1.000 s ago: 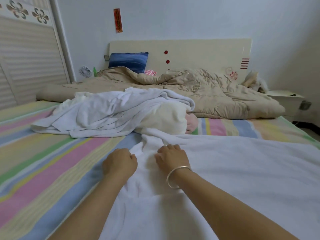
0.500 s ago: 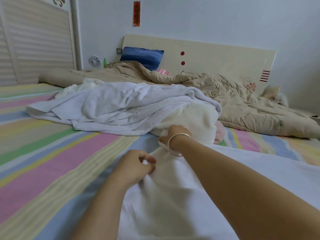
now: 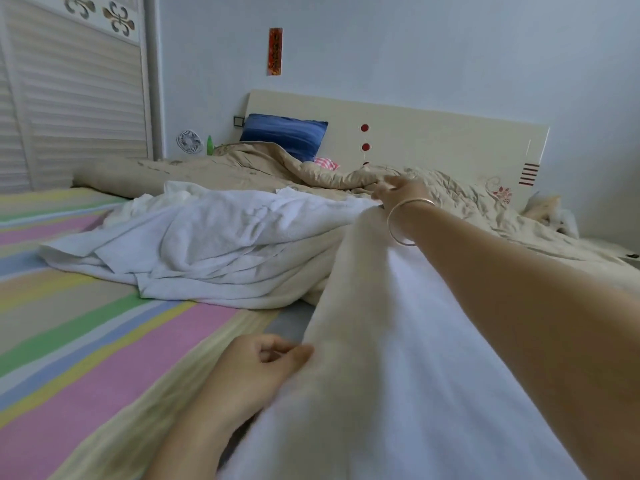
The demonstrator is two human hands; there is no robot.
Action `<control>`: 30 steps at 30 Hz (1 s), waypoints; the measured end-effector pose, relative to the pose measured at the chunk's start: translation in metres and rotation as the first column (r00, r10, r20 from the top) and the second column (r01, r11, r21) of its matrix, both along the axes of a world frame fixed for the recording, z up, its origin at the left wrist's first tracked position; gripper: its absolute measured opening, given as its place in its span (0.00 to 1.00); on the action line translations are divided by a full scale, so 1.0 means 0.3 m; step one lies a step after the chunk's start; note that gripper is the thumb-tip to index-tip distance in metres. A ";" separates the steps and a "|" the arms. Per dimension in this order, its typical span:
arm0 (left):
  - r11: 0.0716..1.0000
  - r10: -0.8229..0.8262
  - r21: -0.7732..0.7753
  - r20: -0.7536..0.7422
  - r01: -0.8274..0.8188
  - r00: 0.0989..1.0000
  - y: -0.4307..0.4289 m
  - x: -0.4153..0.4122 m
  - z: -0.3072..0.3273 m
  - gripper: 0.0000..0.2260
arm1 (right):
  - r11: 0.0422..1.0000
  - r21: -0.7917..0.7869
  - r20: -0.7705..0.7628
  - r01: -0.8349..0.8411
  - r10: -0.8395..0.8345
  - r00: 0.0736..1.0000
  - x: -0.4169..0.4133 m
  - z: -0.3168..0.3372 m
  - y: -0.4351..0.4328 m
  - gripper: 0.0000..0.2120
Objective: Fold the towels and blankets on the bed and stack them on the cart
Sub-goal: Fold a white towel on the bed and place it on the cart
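Observation:
A large white towel (image 3: 391,358) stretches from the near right of the striped bed (image 3: 97,341) toward the headboard. My left hand (image 3: 256,368) pinches its near left edge between thumb and fingers. Far out, my right hand (image 3: 398,192), a bangle on its wrist, holds the towel's far end lifted above the bedding. A crumpled heap of white towels (image 3: 214,244) lies in the middle of the bed, left of my right arm. No cart is in view.
A rumpled beige quilt (image 3: 450,199) covers the head of the bed, with a blue pillow (image 3: 284,133) against the cream headboard (image 3: 433,140). A slatted wardrobe door (image 3: 76,105) stands at left. A small fan (image 3: 188,142) and a green bottle (image 3: 209,145) sit beside the bed's far corner.
My right hand has slid along the towel's edge away from me and raised its far end. My left hand stayed near, still pinching the edge. The view has moved closer to the bed.

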State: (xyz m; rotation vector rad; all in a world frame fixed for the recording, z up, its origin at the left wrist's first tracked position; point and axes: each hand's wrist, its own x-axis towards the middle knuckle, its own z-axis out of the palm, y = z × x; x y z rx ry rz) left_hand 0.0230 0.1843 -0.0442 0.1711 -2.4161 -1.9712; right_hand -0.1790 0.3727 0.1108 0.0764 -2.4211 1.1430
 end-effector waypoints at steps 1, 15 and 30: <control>0.998 -0.012 -0.054 -0.018 0.011 1.000 -0.007 -0.008 -0.014 0.06 | 0.997 0.057 0.054 -0.043 0.040 0.998 -0.012 0.002 -0.006 0.13; 0.889 0.197 -0.403 -0.093 -0.218 0.976 -0.018 -0.107 -0.164 0.12 | 0.775 0.632 -0.182 0.015 0.129 0.975 0.142 -0.244 -0.058 0.16; 0.800 0.237 -0.520 -0.186 -0.300 0.954 -0.001 -0.103 -0.158 0.10 | 0.481 0.877 -0.139 0.012 0.229 0.964 0.358 -0.531 0.014 0.19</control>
